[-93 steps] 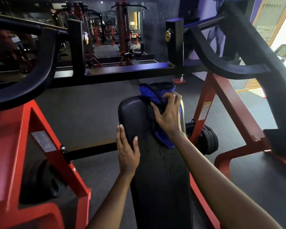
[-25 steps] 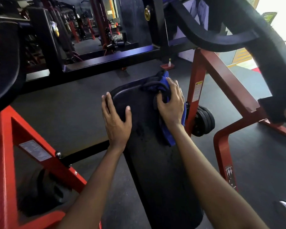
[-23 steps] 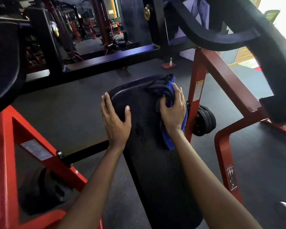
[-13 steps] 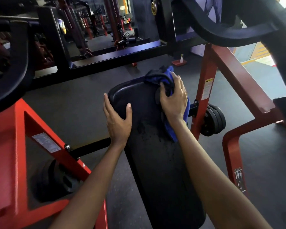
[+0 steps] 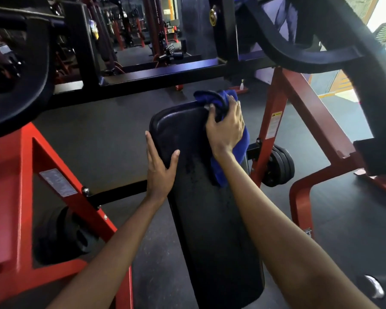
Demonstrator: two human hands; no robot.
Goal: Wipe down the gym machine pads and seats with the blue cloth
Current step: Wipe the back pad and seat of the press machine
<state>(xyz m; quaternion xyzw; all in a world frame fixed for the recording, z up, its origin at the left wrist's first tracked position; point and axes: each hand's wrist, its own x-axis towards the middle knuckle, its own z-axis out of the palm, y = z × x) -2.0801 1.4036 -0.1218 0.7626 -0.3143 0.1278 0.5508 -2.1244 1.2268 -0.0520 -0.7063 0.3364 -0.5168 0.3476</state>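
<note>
A long black bench pad (image 5: 207, 219) runs away from me in the middle of the view, with damp speckles on its surface. My right hand (image 5: 225, 128) grips a bunched blue cloth (image 5: 218, 172) at the pad's far right corner; part of the cloth hangs down the right side under my wrist. My left hand (image 5: 161, 168) rests flat on the pad's left edge, fingers straight and thumb spread over the top.
Red machine frames stand at the left (image 5: 54, 175) and right (image 5: 299, 121) of the pad. Thick black lever arms (image 5: 299, 47) cross overhead. Black weight plates (image 5: 279, 166) hang at the right, more (image 5: 60, 237) at the lower left. Dark rubber floor surrounds the bench.
My right hand has slid with the cloth slightly farther up the pad's far right corner. The left hand stays on the left edge.
</note>
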